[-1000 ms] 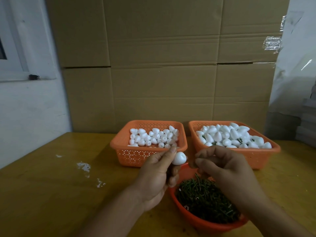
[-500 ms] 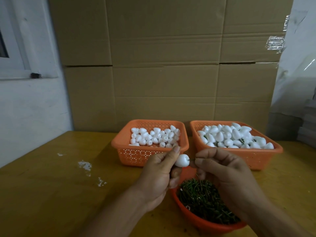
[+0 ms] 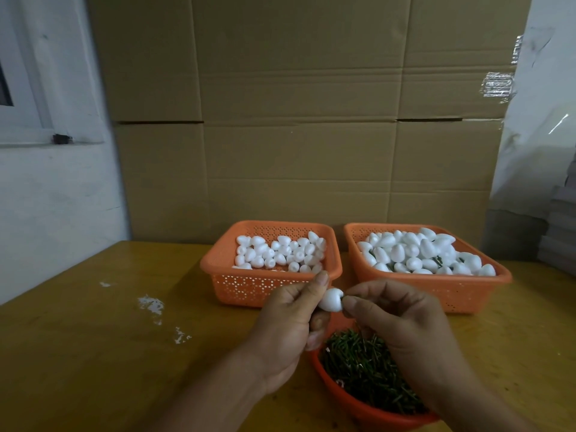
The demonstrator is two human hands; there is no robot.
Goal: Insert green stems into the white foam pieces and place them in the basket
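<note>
Hands meet: left hand (image 3: pixel 286 325) pinches foam piece (image 3: pixel 331 300), right hand (image 3: pixel 402 319) pinches green stem (image 3: pixel 346 296).

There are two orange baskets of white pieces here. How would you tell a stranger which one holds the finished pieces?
Start at the big cardboard wall behind the wooden table; two orange baskets stand side by side before it. Take the right basket, beyond the right hand. Its white pieces are heaped higher, with green stems showing between them, while the left basket holds a shallower layer of smaller-looking plain ones.
</note>
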